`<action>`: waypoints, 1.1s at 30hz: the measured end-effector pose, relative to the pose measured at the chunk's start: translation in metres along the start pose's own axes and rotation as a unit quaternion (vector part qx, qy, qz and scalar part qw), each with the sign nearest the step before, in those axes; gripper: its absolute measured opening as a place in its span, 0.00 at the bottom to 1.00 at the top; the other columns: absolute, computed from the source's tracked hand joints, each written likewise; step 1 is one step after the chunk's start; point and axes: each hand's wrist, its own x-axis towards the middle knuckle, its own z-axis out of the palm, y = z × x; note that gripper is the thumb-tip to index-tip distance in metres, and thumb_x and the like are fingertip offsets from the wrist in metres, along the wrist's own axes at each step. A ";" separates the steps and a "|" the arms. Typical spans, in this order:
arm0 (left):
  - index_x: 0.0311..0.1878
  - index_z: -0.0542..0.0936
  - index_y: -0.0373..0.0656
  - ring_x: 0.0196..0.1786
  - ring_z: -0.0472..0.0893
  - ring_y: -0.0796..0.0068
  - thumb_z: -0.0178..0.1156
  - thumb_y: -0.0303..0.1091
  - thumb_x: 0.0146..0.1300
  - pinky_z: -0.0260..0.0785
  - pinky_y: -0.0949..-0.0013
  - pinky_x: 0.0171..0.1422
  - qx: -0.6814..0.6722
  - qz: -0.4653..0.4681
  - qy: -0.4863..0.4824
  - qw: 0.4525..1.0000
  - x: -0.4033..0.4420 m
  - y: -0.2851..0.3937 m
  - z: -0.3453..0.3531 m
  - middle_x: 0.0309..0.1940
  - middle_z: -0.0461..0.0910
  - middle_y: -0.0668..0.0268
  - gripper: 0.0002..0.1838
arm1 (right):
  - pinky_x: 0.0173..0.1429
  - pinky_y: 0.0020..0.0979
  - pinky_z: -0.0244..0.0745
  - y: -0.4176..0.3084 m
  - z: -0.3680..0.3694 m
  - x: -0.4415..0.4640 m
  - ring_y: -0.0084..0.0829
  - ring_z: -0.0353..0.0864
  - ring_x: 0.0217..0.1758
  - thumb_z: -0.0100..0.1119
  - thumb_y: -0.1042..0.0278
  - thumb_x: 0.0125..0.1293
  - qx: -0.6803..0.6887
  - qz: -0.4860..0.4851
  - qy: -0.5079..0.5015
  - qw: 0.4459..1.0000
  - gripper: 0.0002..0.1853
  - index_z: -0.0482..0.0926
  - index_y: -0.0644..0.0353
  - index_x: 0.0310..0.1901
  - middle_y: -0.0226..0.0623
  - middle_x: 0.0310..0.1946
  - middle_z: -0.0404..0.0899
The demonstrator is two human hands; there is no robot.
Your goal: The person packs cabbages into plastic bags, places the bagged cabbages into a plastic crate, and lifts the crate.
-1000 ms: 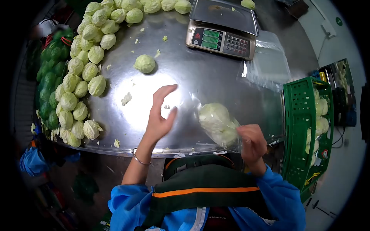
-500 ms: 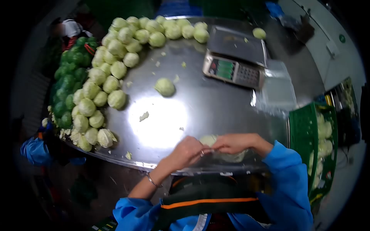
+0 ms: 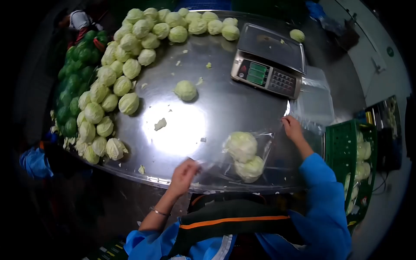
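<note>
1. Right hand (image 3: 293,128): fingertips drawn close together, just beside the glinting corner of flat clear bags (image 3: 316,102); cannot tell if pinching film.
2. Left hand (image 3: 184,174): fingers curled in, slightly blurred, by the trailing end of a filled plastic bag (image 3: 265,147); cannot tell if gripping it.
3. Inside that bag, near the table's front edge: two cabbages (image 3: 242,146), pale, rounded, touching; film transparent, wrinkled, shiny.
4. On left wrist: thin metal bangle (image 3: 159,211). On arms: blue sleeves (image 3: 323,175).
5. Further out: digital scale (image 3: 268,74), flat metal pan; green readouts, digits too small to read; reddish emblem beside them, illegible; keypad at right.
6. Underneath: smooth steel table (image 3: 225,93), glare patch, torn leaf scrap (image 3: 160,124).
7. Leftward: lone cabbage (image 3: 186,90), curved cabbage pile (image 3: 122,86), green mesh sack (image 3: 78,71).
8. Rightward: green plastic crate (image 3: 339,145), perforated wall, cabbages inside. On wall: round green sign (image 3: 390,52), unreadable.
</note>
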 end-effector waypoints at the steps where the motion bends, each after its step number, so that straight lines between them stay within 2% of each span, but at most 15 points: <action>1: 0.39 0.76 0.39 0.34 0.72 0.81 0.47 0.37 0.70 0.66 0.75 0.42 -0.051 -0.042 0.109 0.992 0.008 -0.014 -0.001 0.32 0.76 0.67 0.13 | 0.39 0.31 0.73 0.017 0.013 -0.009 0.34 0.79 0.31 0.53 0.68 0.62 0.039 0.068 0.006 0.997 0.09 0.78 0.65 0.36 0.40 0.26 0.79; 3: 0.45 0.75 0.38 0.36 0.73 0.80 0.46 0.41 0.70 0.67 0.73 0.45 -0.209 -0.132 0.252 0.936 0.020 -0.056 -0.013 0.41 0.76 0.66 0.15 | 0.40 0.31 0.72 0.024 0.021 -0.023 0.32 0.78 0.33 0.53 0.69 0.61 0.129 0.196 0.008 0.972 0.09 0.78 0.65 0.38 0.40 0.28 0.79; 5: 0.57 0.69 0.37 0.45 0.73 0.69 0.51 0.38 0.66 0.67 0.68 0.50 -0.136 -0.201 0.319 0.916 0.021 -0.076 -0.016 0.52 0.71 0.57 0.19 | 0.41 0.29 0.72 0.006 0.040 -0.033 0.28 0.77 0.36 0.53 0.70 0.61 0.234 0.319 -0.001 0.918 0.10 0.77 0.64 0.42 0.40 0.33 0.79; 7: 0.63 0.63 0.38 0.54 0.70 0.57 0.54 0.32 0.60 0.62 0.60 0.59 0.096 -0.121 0.357 0.921 0.016 -0.069 -0.004 0.58 0.65 0.51 0.27 | 0.46 0.31 0.72 -0.007 0.045 -0.048 0.31 0.76 0.42 0.50 0.76 0.59 0.180 0.242 0.084 0.950 0.14 0.74 0.62 0.48 0.41 0.42 0.76; 9: 0.67 0.58 0.40 0.62 0.64 0.49 0.56 0.26 0.53 0.55 0.55 0.65 0.448 0.090 0.295 0.839 0.009 -0.039 0.008 0.62 0.60 0.49 0.36 | 0.54 0.33 0.69 -0.046 0.033 -0.057 0.35 0.72 0.52 0.48 0.81 0.55 0.072 0.069 0.149 0.984 0.22 0.71 0.60 0.53 0.42 0.50 0.73; 11: 0.68 0.57 0.41 0.69 0.54 0.45 0.56 0.23 0.45 0.43 0.49 0.70 0.438 0.193 0.073 0.875 0.017 -0.021 0.034 0.66 0.55 0.48 0.41 | 0.62 0.38 0.60 -0.103 0.013 -0.067 0.42 0.66 0.59 0.46 0.84 0.49 0.002 -0.129 0.065 0.990 0.29 0.70 0.56 0.56 0.40 0.56 0.70; 14: 0.68 0.59 0.48 0.71 0.51 0.51 0.59 0.25 0.44 0.51 0.52 0.67 0.475 0.245 -0.208 0.819 0.060 0.011 0.091 0.70 0.52 0.57 0.42 | 0.67 0.45 0.52 -0.163 -0.005 -0.059 0.44 0.65 0.60 0.48 0.84 0.48 -0.051 -0.258 -0.135 0.955 0.32 0.70 0.49 0.58 0.34 0.59 0.69; 15: 0.68 0.57 0.46 0.66 0.61 0.55 0.58 0.26 0.46 0.57 0.58 0.61 0.516 0.296 -0.200 0.778 0.069 0.008 0.101 0.65 0.59 0.51 0.41 | 0.67 0.45 0.51 -0.159 -0.008 -0.058 0.42 0.66 0.60 0.49 0.83 0.48 -0.092 -0.263 -0.189 0.942 0.31 0.70 0.49 0.57 0.34 0.58 0.70; 18: 0.67 0.58 0.45 0.52 0.71 0.60 0.58 0.26 0.46 0.60 0.63 0.50 0.577 0.201 -0.282 0.740 0.073 0.003 0.114 0.57 0.67 0.54 0.40 | 0.67 0.48 0.50 -0.130 -0.023 -0.059 0.39 0.68 0.58 0.52 0.80 0.51 -0.190 -0.252 -0.298 0.901 0.28 0.71 0.48 0.56 0.33 0.54 0.72; 19: 0.65 0.61 0.45 0.40 0.72 0.65 0.59 0.28 0.49 0.59 0.66 0.43 0.586 0.245 -0.217 0.741 0.070 -0.008 0.114 0.41 0.74 0.60 0.36 | 0.67 0.48 0.50 -0.121 -0.028 -0.068 0.38 0.69 0.56 0.53 0.79 0.52 -0.200 -0.233 -0.298 0.904 0.26 0.72 0.48 0.55 0.33 0.52 0.74; 22: 0.57 0.69 0.45 0.38 0.72 0.65 0.59 0.30 0.51 0.58 0.67 0.43 0.556 0.110 -0.247 0.786 0.066 -0.013 0.111 0.31 0.74 0.64 0.26 | 0.65 0.48 0.52 -0.094 -0.021 -0.099 0.35 0.71 0.52 0.57 0.75 0.52 -0.169 -0.213 -0.248 0.930 0.22 0.75 0.50 0.52 0.32 0.46 0.76; 25: 0.47 0.75 0.47 0.39 0.73 0.66 0.58 0.32 0.54 0.59 0.65 0.45 0.570 0.162 -0.265 0.761 0.065 -0.022 0.106 0.25 0.74 0.67 0.15 | 0.64 0.47 0.54 -0.082 -0.015 -0.110 0.32 0.73 0.46 0.61 0.71 0.51 -0.126 -0.241 -0.196 0.942 0.18 0.77 0.52 0.46 0.29 0.37 0.77; 28: 0.47 0.74 0.45 0.42 0.73 0.65 0.56 0.28 0.50 0.59 0.60 0.47 0.566 0.216 -0.195 0.771 0.056 -0.008 0.088 0.29 0.75 0.66 0.18 | 0.63 0.46 0.55 -0.086 -0.027 -0.110 0.30 0.74 0.42 0.63 0.69 0.50 -0.105 -0.291 -0.159 0.938 0.14 0.79 0.52 0.41 0.26 0.32 0.77; 29: 0.55 0.71 0.47 0.51 0.72 0.62 0.58 0.28 0.51 0.58 0.53 0.57 0.621 0.189 -0.168 0.741 0.052 0.004 0.087 0.43 0.76 0.61 0.24 | 0.63 0.46 0.56 -0.090 -0.031 -0.111 0.29 0.74 0.41 0.64 0.69 0.50 -0.100 -0.305 -0.145 0.936 0.13 0.80 0.52 0.40 0.25 0.31 0.77; 33: 0.68 0.58 0.48 0.66 0.62 0.57 0.60 0.33 0.53 0.45 0.51 0.71 0.542 0.253 -0.210 0.774 0.050 0.020 0.147 0.61 0.63 0.56 0.38 | 0.62 0.46 0.57 -0.108 -0.035 -0.109 0.28 0.74 0.42 0.63 0.70 0.49 -0.041 -0.350 -0.136 0.926 0.11 0.81 0.51 0.38 0.25 0.30 0.77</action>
